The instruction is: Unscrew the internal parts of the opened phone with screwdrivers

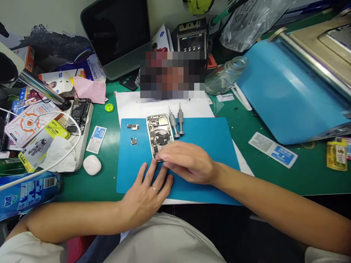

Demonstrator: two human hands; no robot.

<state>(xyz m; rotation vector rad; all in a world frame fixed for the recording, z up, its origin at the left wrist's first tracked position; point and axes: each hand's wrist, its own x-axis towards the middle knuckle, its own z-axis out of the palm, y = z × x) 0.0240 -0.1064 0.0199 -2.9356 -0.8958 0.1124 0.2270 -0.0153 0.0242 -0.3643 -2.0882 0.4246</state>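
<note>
An opened smartphone [154,135] lies on a blue mat [208,142], its inner parts exposed. My left hand [148,193] rests on the mat with fingers spread, its fingertips at the phone's lower edge. Over the phone's lower right part, my right hand [189,162] is closed with the fingers pinched together. Whatever it may hold is hidden by the fingers. Two grey precision screwdrivers [173,122] lie side by side to the right of the phone's top. Left of the phone are a small circuit board [133,127] and another small metal part [134,141].
To the left are a white earbud case [92,165], a green cap [109,107] and a cluttered stack with a battery box [38,146]. A glass jar [225,76] lies tilted behind. A blue sheet [274,91] under a metal roller covers the right. A dark-screened monitor [117,33] stands behind.
</note>
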